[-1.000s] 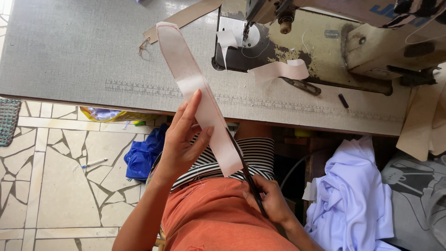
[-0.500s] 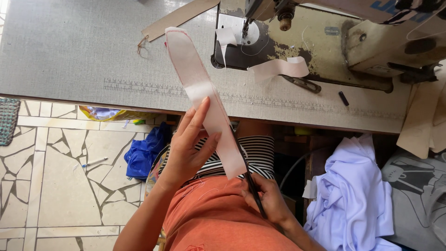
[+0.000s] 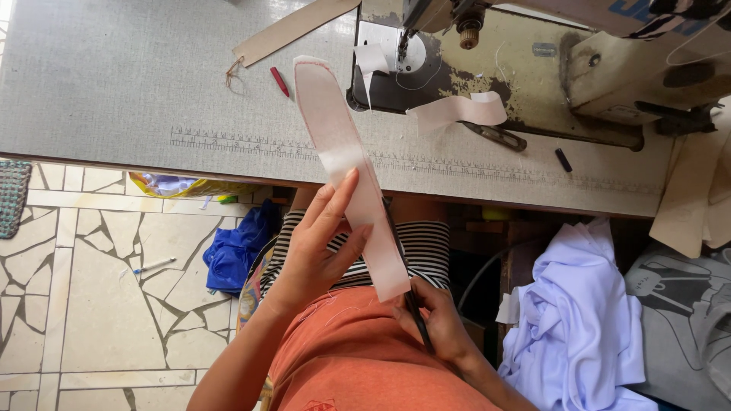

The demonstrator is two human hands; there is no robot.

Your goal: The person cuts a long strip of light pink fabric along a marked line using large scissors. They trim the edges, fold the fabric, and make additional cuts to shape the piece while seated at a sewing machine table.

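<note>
My left hand [image 3: 320, 247] holds a long pale pink fabric strip [image 3: 343, 160] with stitching around its rounded far end; the strip rises from my lap over the table edge. My right hand [image 3: 434, 323] is low in my lap, closed around dark scissors [image 3: 407, 285] whose blades run up along the strip's right edge. A second pink strip [image 3: 457, 110] lies curled on the table [image 3: 114, 84] beside the sewing machine [image 3: 533, 61].
A red chalk or crayon [image 3: 279, 81] and a tan cardboard strip [image 3: 297, 29] lie on the grey table, which has a printed ruler [image 3: 228, 141] near its front edge. White cloth [image 3: 579, 320] is piled at right, blue cloth [image 3: 240, 247] on the tiled floor.
The strip has been lifted slightly and shifted right in my left hand. My right hand with the scissors has moved up along the strip's right edge.
</note>
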